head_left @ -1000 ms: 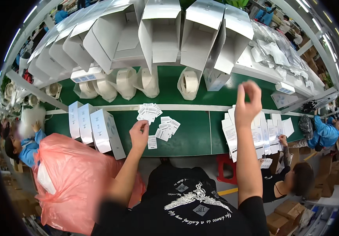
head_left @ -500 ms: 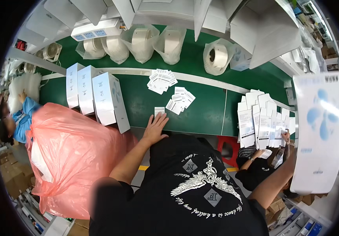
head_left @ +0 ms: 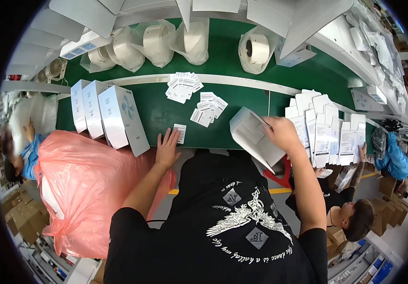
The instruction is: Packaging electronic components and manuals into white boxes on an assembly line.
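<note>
My right hand [head_left: 283,134] is closed on the rim of a white carton box [head_left: 257,138], tilted over the table's front edge with its open end and inner walls showing. My left hand [head_left: 167,150] lies on the green table with its fingers stretched out. Its fingertips are beside a small white printed card [head_left: 179,134]; whether they touch it I cannot tell. Farther back are two loose piles of similar cards, one pile [head_left: 183,87] behind the other pile [head_left: 208,108].
Three white boxes [head_left: 122,119] stand at left behind a big pink plastic bag [head_left: 90,184]. Bagged round white items [head_left: 159,45] line the back. Flat cartons [head_left: 324,135] lie at right, where a co-worker [head_left: 350,215] handles them. Blue-sleeved people are at both sides.
My right hand has brought a white box from the far right to the table's front. The left hand has shifted off the card's lower edge to its left side.
</note>
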Demonstrator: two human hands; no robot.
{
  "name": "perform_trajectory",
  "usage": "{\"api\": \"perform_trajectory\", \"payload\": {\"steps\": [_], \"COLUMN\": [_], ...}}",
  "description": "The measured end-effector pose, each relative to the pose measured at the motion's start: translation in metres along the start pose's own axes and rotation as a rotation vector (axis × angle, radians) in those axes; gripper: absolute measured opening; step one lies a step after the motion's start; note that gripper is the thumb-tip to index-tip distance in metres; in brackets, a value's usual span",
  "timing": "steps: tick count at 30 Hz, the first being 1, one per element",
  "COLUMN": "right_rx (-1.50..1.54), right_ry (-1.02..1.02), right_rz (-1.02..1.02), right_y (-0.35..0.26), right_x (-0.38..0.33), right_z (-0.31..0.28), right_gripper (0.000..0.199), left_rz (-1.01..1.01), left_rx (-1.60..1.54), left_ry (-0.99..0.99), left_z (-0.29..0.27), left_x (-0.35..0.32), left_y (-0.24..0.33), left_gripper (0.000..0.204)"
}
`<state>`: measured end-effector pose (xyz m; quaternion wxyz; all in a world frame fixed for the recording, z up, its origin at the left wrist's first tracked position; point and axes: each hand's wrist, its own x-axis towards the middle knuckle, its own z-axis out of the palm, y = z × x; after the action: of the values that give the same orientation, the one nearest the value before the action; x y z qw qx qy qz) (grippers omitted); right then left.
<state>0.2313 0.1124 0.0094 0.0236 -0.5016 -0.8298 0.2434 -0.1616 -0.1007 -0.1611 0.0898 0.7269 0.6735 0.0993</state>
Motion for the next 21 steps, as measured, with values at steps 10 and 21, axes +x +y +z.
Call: {"api": "perform_trajectory", "payload": {"steps": [10,21], "right_rx": [0.309,-0.144], "right_ry": [-0.41,0.595], "right_rz": [-0.224,0.088], "right_y": [0.034,0.051], "right_x": [0.068,0.273], "right_z": [-0.02,-0.024], "right_gripper": [0.043,0.092], "left_rz": [-0.11,0.078], "left_rx": [-0.129,-0.434], "left_ry": [0.029,0.376], "left_z": [0.051,-0.176], "left_x": [-0.037,0.172], "left_y": [-0.003,0.168], "left_gripper": [0.027,0.033]}}
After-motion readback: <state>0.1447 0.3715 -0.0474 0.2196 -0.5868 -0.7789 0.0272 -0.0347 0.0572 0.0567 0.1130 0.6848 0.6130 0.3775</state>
